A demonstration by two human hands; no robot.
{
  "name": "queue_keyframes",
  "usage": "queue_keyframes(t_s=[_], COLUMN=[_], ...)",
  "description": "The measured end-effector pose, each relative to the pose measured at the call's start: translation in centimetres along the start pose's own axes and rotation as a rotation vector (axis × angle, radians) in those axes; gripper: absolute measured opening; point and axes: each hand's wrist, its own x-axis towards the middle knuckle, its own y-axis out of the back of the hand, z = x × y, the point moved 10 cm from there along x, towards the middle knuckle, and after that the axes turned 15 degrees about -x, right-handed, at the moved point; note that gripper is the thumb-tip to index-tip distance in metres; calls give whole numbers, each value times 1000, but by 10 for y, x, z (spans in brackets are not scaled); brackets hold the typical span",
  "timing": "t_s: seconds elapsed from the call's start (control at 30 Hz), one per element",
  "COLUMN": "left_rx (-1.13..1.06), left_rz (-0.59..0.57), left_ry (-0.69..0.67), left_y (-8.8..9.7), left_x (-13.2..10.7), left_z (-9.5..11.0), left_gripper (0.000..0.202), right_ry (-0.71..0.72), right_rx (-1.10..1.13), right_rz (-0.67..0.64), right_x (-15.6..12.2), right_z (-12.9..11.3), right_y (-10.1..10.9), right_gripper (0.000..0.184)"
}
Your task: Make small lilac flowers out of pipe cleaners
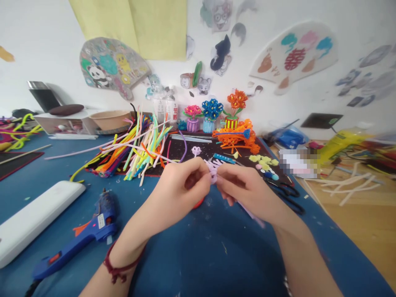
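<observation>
Between my two hands is a light purple pipe cleaner (213,168), bent into small loops. My left hand (185,181) pinches it from the left with thumb and forefinger. From the right, my right hand (241,181) pinches the same piece, and a purple tail hangs below that hand. The fingertips nearly meet and hide part of the loops. Just behind them, a finished-looking light purple looped flower (196,151) lies on the black mat (161,159). Something orange-red shows partly beneath my left hand.
Left lie a blue glue gun (89,231) and a white power strip (40,218). A pile of colourful pipe cleaners (139,148) spreads behind. Small potted flowers (209,113) and orange pipe-cleaner flowers (238,138) stand farther back. Black scissors (287,194) rest beside my right wrist.
</observation>
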Motion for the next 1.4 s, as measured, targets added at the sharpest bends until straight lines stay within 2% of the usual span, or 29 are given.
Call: queue_keyframes(t_s=[0.23,0.37,0.53,0.67,1.07,1.4], left_rx=[-163,-151,-206,-289,-286,-231], left_rz=[-27,-77,-97,-59,54,-10], left_ry=[77,83,92,90,59,25], left_y=[-1,-6,-10,-10,-10,-15], left_x=[0,-2,-4,-2,2,1], left_z=[-8,-7,-8,-9,-4,-2], left_gripper=[22,22,21,19,23,31], right_ry=[70,90,61,59,84,108], right_rx=[-80,-84,-29,-21,-73,-77], right_rz=[114,194,162,167,166,172], right_x=[-1,-4,-4,-4,-4,-5], right_z=[-10,-13,-8,-7,-11,-14], right_y=[9,19,16,17,17,18], right_gripper=[22,26,28,28,29,30])
